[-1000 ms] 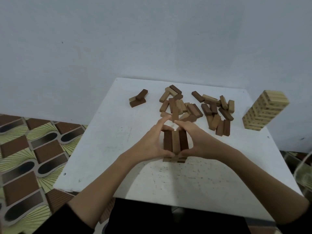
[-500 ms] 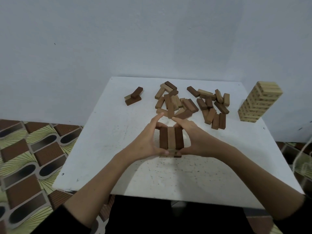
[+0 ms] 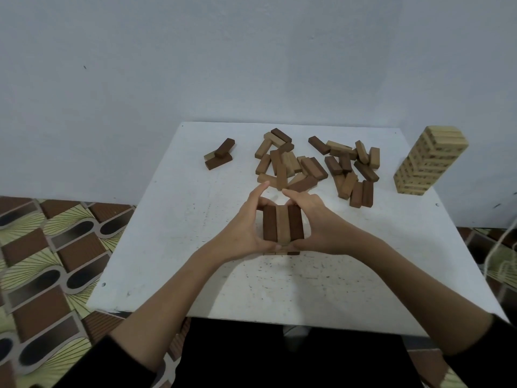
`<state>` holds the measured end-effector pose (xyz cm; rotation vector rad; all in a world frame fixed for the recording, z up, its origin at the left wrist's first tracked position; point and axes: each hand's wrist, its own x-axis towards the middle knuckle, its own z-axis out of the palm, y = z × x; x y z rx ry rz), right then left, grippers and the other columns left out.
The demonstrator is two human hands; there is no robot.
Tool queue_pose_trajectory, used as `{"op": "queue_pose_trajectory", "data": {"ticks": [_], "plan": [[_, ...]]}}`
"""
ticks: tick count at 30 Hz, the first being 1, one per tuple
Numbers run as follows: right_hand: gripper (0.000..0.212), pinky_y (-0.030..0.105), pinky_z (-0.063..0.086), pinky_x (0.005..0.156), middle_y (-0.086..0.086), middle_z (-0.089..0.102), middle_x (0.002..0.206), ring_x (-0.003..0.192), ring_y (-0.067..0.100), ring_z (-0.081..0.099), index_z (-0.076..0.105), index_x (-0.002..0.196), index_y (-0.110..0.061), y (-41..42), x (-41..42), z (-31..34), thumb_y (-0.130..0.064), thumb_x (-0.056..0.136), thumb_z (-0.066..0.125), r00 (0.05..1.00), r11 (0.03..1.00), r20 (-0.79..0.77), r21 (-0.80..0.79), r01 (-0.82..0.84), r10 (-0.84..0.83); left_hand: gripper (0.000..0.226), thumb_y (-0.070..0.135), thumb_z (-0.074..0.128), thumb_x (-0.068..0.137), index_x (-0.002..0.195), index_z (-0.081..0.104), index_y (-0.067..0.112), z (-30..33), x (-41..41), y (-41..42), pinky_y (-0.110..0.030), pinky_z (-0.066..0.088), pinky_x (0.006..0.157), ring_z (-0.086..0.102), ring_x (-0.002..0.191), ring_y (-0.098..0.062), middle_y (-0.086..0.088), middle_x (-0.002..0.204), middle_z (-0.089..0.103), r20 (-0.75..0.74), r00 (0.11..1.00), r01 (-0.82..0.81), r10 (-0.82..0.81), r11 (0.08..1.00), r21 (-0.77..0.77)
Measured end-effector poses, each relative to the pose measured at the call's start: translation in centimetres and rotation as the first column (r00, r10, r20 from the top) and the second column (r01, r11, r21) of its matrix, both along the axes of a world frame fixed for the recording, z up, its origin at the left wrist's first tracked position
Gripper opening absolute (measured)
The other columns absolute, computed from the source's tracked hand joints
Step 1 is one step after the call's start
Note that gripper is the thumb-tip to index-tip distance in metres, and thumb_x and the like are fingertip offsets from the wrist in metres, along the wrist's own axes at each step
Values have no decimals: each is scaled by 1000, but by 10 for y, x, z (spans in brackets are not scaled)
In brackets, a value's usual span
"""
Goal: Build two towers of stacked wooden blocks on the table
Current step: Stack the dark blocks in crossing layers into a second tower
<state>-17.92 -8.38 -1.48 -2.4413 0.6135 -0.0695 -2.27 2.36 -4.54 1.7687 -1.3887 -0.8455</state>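
We see a short stack of rectangular wooden blocks (image 3: 283, 226), its top layer two dark brown pieces flanking a pale one, standing near the middle of the speckled white square table (image 3: 279, 284). Our left hand (image 3: 246, 228) and right hand (image 3: 319, 225) cup it from either side, fingers curved against its smooth edges. Loose brown and tan wooden blocks (image 3: 316, 166) lie scattered behind, with a tall pale wooden tower (image 3: 422, 161) at the far right.

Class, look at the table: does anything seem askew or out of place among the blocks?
Nothing looks damaged. The pale tower near the table's far right corner seems to lean, perhaps from lens distortion. Loose blocks lie scattered, and a small pile sits apart.
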Motion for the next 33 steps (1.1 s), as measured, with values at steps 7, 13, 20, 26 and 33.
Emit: {"op": "queue_pose_trajectory", "data": {"ticks": [7,13,20,26,33], "plan": [[98,22,25,94,2,42,129,117,15,34,20,145,-17,-1,0,-8,-34,71,80,1000,1000,23,4,18,-18,118,13,85,64,147,3,29,0,-1,-1,-4,28,90,40,120,-5,17,115,41,-85,996,0,2,1000,28],[104,34,31,103,-2,40,129,118,13,32,16,146,-19,-3,1,-15,-33,68,83,996,993,51,96,67,-72,120,30,80,55,146,1,35,2,-4,-1,-23,27,103,36,128,-11,6,128,38,-125,992,-13,17,999,33],[99,34,19,111,-8,17,155,139,10,18,5,149,-30,8,-8,-12,-57,71,61,946,865,150,465,189,-288,90,63,54,82,150,3,32,-6,-8,13,-14,19,110,15,140,0,18,153,14,-320,935,-139,155,988,71],[64,7,34,92,-24,42,129,108,-14,43,24,146,-28,36,5,-28,-61,92,11,809,644,191,714,275,-556,91,75,17,85,152,15,13,-2,-34,12,-29,19,117,16,146,-20,-6,159,16,-520,807,-268,279,958,99],[97,47,19,117,2,26,154,142,19,25,15,150,-25,40,8,-39,-83,73,17,754,548,190,797,256,-629,67,53,0,97,153,5,16,0,-41,7,-5,42,83,44,124,0,7,148,36,-581,784,-194,218,975,105]]}}
